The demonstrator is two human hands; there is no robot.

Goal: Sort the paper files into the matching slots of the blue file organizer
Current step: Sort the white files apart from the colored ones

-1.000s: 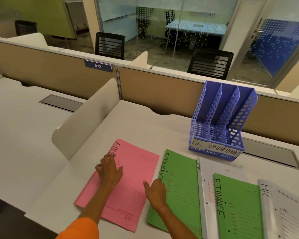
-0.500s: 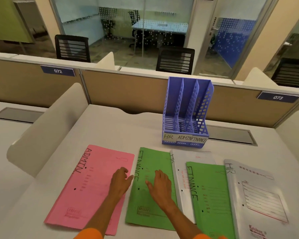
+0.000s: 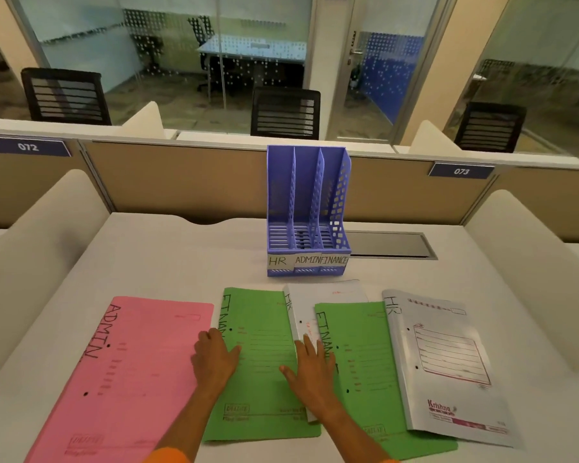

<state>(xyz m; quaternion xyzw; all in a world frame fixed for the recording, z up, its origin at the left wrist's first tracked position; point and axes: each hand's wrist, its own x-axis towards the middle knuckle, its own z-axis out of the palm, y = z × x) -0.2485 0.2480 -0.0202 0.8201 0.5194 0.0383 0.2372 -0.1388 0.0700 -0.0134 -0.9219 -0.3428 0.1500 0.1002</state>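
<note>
Both palms flat, fingers relaxed, gripping nothing: left hand (image 3: pixel 214 359) straddles the pink paper ADMIN file (image 3: pixel 124 379) and the green paper FINANCE file (image 3: pixel 261 332), right hand (image 3: pixel 310 367) rests at that green file's right edge, and beyond them the blue plastic three-slot organizer (image 3: pixel 308 208) stands upright on the white bench (image 3: pixel 168 255).

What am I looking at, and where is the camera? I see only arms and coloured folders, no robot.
No machine here: a person wears a camera on the head, so this one picture looks down at their hands. On the desk lie a pink ADMIN file, a left green FINANCE file, a middle white HR file partly under a right green FINANCE file, and a far-right white HR file. Behind stands the blue file organizer, slots labelled HR, ADMIN, FINANCE. The left hand and right hand rest on the files; nothing is held.
</note>
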